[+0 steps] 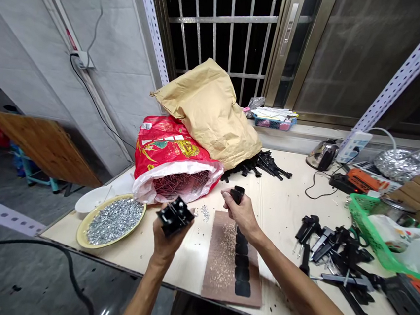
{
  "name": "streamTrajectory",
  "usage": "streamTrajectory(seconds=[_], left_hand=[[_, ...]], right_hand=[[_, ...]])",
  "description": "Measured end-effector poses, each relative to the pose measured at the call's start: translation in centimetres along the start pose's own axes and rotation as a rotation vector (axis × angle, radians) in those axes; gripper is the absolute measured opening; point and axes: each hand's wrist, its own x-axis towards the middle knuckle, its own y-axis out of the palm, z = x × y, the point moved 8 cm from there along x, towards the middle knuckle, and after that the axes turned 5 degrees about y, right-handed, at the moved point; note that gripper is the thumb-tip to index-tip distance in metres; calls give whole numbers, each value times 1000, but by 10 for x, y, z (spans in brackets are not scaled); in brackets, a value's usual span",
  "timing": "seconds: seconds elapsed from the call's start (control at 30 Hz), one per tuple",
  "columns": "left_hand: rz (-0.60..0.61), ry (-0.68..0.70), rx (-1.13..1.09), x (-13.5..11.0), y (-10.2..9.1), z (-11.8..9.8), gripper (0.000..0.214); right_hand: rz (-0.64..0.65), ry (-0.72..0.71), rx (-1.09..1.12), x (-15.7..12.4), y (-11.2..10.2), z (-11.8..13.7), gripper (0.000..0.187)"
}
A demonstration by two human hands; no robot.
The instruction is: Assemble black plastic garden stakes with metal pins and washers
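My left hand (167,245) is closed round a bundle of black plastic parts (175,216), held upright over the table's front edge. My right hand (243,214) grips a black plastic piece (236,194) above the far end of a brown board (213,292). A row of flat black pieces (242,273) lies along the board's right side, beside scattered small beige bits (222,258). Left of my left hand sits a yellow dish (92,245) full of small silvery metal pieces (115,220).
A red bag (171,136) of reddish-brown thin pieces (181,182) leans against a tan paper sack (214,113). Black parts (269,164) spill out behind. At right lie black handles and tools (338,249), a green basket (364,232) and a power tool (409,300).
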Motion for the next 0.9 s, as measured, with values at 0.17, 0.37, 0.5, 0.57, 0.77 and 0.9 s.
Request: streamTrajectory(seconds=[0.17, 0.37, 0.5, 0.57, 0.77, 0.9], left_hand=[[-79, -94, -111, 4, -3, 0, 32], [-36, -158, -185, -3, 6, 3, 31], [-21, -141, -205, -1, 9, 6, 31], [-27, -148, -237, 2, 9, 12, 32], [266, -134, -18, 11, 30, 39, 36], [720, 148, 280, -1, 59, 46, 32]], right_hand=[[-14, 40, 44, 0, -1, -4, 46], [-16, 42, 44, 1, -5, -7, 46], [6, 76, 100, 2, -3, -10, 44], [23, 88, 156, 3, -1, -10, 46], [-109, -12, 97, 6, -21, -1, 54], [-63, 56, -75, 0, -33, -6, 64]])
